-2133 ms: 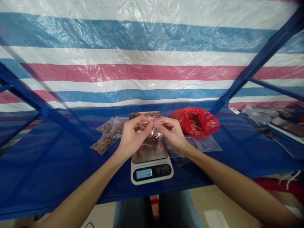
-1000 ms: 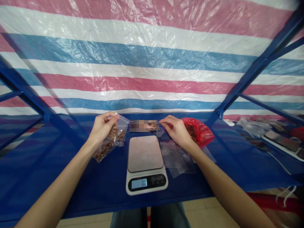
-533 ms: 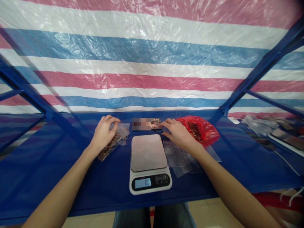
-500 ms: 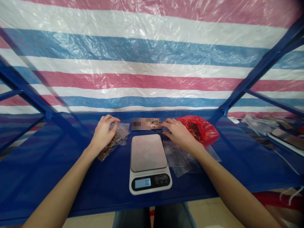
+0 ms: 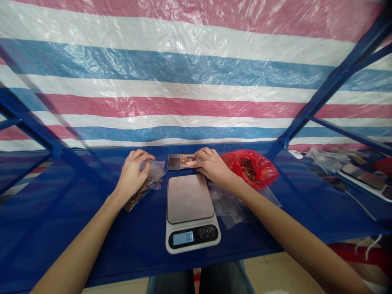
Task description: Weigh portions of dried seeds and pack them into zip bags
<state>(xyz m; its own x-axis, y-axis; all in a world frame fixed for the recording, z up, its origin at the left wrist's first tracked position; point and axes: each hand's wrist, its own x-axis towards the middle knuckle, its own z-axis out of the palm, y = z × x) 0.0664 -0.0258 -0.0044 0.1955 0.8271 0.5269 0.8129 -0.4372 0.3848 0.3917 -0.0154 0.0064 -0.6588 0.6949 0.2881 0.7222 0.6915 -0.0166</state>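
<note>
At the back of the table, behind the scale, lies a phone [image 5: 187, 161] with a bright picture on its screen, partly blurred out. My right hand [image 5: 212, 166] has its thumb and fingers closed over the phone's right end, hiding that end. My left hand [image 5: 134, 170] rests beside and partly over clear zip bags [image 5: 142, 192] that hold brown dried pieces. Its thumb and forefinger are curved with a gap between them, and no grip on the bags shows. In the middle stands a white kitchen scale [image 5: 191, 200], its display reading 0.0 and nothing on its plate.
A red plastic bag [image 5: 266, 171] of brown dried pieces stands open right of my right hand. Flat clear bags [image 5: 228, 206] lie under my right forearm. Farther right are another scale [image 5: 364, 177] and crumpled clear plastic [image 5: 327, 159]. Blue frame bars [image 5: 318, 98] flank the table.
My right hand has moved left, from the phone's right edge onto its end, and its fingers have closed there. The picture on the screen differs. My left hand has stayed put.
</note>
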